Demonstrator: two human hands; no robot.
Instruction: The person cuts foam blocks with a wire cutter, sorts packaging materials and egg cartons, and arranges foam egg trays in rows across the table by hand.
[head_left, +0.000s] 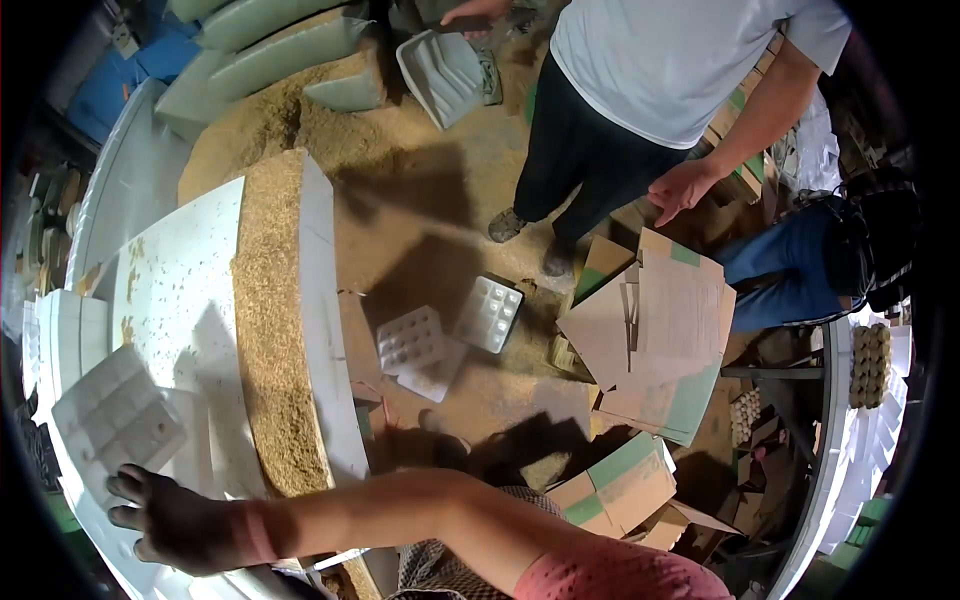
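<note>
My right arm reaches across to the left from a red sleeve. At its end is my right hand point(180, 520), in a dark glove with the fingers spread apart. A white moulded tray with square compartments point(120, 410) is tilted just beyond the fingertips, over the white bench at left. Whether the fingertips touch the tray's lower edge I cannot tell. Beside the tray runs a long strip of sawdust-like material point(285, 330) along a white-walled trough point(325, 330). My left hand is not in view.
White cupped trays point(488, 314) lie on the dusty floor. A person in a white shirt point(660, 60) stands ahead, one hand on a white moulded piece point(440, 78). Flattened cardboard point(670, 320) is stacked at right, near another person in jeans point(790, 265). Filled sacks point(270, 50) lie behind.
</note>
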